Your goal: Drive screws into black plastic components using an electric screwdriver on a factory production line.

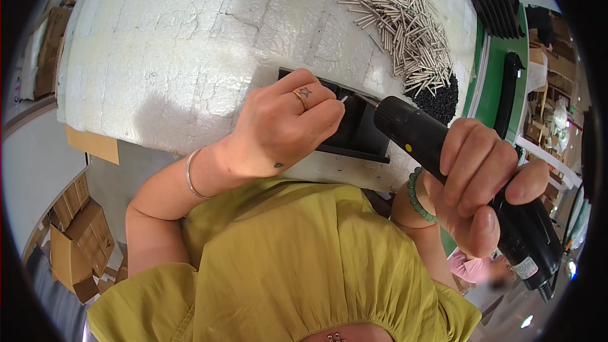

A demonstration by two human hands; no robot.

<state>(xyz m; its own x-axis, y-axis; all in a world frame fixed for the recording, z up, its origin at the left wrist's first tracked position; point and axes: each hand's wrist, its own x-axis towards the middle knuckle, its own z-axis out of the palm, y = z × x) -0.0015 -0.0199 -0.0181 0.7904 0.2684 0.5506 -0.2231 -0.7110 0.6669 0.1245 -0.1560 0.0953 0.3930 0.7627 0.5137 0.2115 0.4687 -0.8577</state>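
Note:
My left hand (285,123) is closed above a black box-like part (354,130), with thumb and forefinger pinched together. A small silver tip (344,98) pokes out from the pinch; it looks like one of the slim metal pins, and the rest is hidden by the fingers. My right hand (484,180) is wrapped around a black electric screwdriver (408,126), held tilted with its nose toward my left hand. Its thin bit (368,100) points at the silver tip, with a small gap between them. The black part lies at the table's near edge, partly covered by my left hand.
A heap of silver metal pins (405,28) spreads over the white-covered table (171,31) at the far right. Beside it lies a pile of tiny black pieces (440,104). Stacked black parts (494,3) stand on a green surface (491,76). Cardboard boxes (79,240) sit at lower left.

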